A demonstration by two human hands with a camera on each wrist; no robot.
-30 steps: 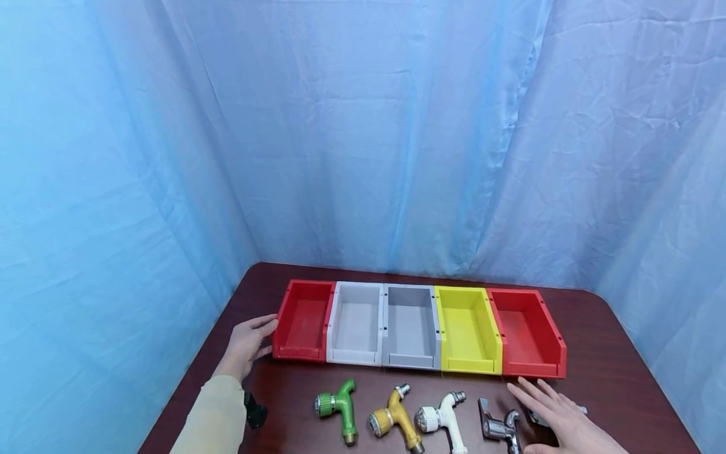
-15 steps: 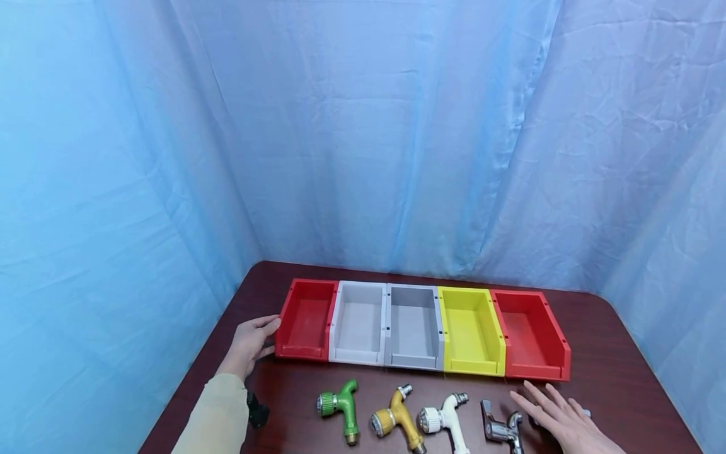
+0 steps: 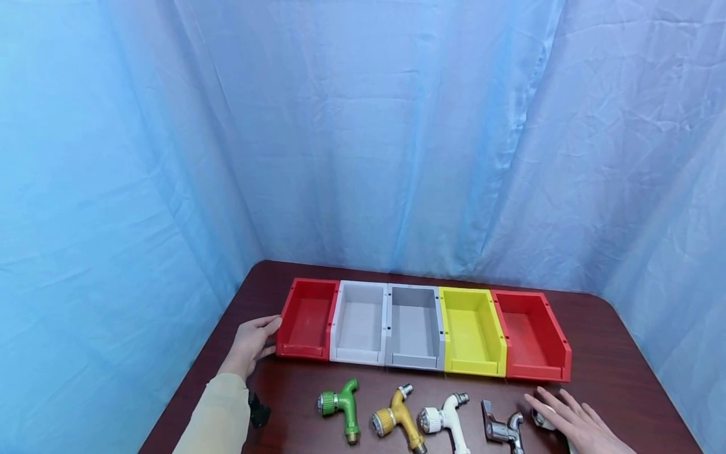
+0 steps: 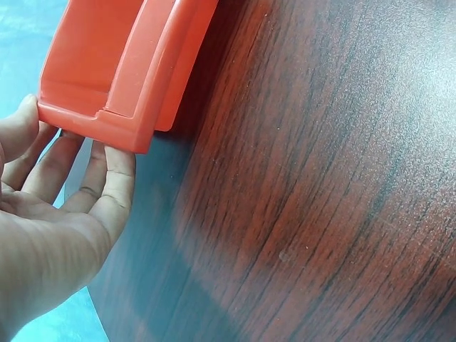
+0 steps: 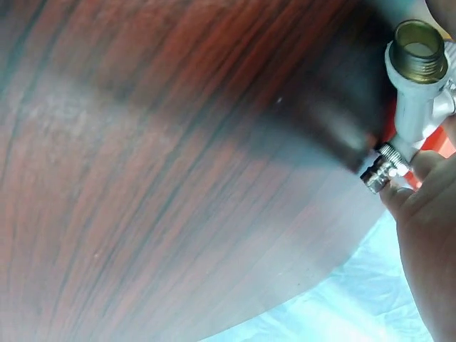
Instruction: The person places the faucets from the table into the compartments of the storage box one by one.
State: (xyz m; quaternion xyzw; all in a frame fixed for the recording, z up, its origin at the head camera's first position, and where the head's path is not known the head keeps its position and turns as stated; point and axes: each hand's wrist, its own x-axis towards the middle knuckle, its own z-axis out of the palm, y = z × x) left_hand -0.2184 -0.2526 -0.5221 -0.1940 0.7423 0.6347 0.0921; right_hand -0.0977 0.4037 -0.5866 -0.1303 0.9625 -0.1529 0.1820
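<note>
In the head view, your left hand (image 3: 248,345) touches the left red bin (image 3: 306,318), well left of the yellow bin (image 3: 475,366), while your right hand (image 3: 578,425) lies over a pale tap (image 3: 543,419), nearer you and right of the yellow bin. The left wrist view shows your thumb (image 4: 18,128) and fingers (image 4: 53,167) apart, resting against the left red bin. In the right wrist view, your fingers touch the pale tap, but whether they clamp it I cannot tell.

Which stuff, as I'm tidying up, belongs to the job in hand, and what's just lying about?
Apparently in the job:
left-end red bin, gripped by the left hand
fifth tap, at the right hand

Lying about, untouched:
green tap, yellow tap, white tap, chrome tap
white bin, gray bin, yellow bin, right-end red bin
</note>
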